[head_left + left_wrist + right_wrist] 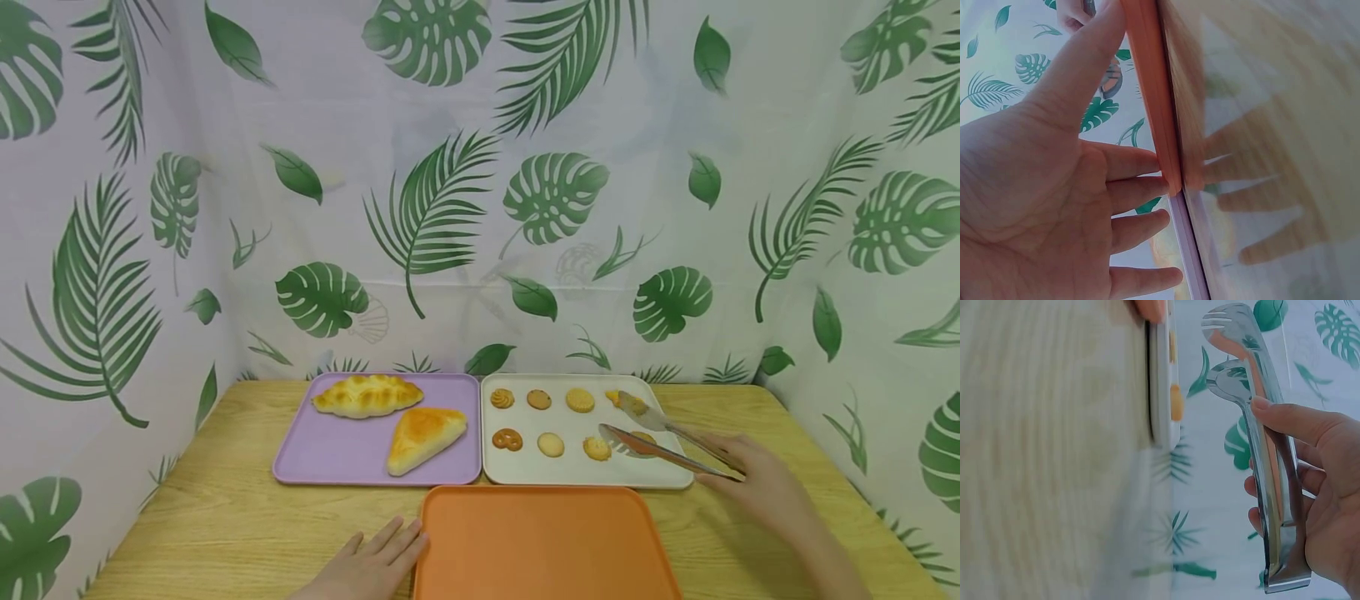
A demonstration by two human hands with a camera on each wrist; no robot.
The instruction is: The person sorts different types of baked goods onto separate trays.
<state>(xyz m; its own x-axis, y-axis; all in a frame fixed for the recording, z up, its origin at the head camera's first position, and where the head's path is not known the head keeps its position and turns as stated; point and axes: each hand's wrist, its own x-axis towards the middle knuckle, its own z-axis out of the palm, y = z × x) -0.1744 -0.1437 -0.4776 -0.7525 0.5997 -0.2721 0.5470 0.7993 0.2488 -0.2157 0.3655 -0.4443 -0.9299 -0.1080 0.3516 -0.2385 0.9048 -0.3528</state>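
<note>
In my right hand (757,479) I hold metal serving tongs (1266,444), with the thumb on one arm and the fingers around the other. The tongs' two ends are spread apart above the right part of the white tray (525,473), partly covering the cookies there. My left hand (371,562) lies at the left edge of the orange tray (543,542), fingers straight and spread. In the left wrist view its thumb and some fingertips (1163,185) touch that tray's rim.
A purple tray (330,458) at the back left bears a braided bread (367,396) and a triangular bread (423,437). Several cookies, among them a pretzel (507,439), lie in two rows on the white tray. Leaf-print cloth (450,108) walls the wooden table (202,500).
</note>
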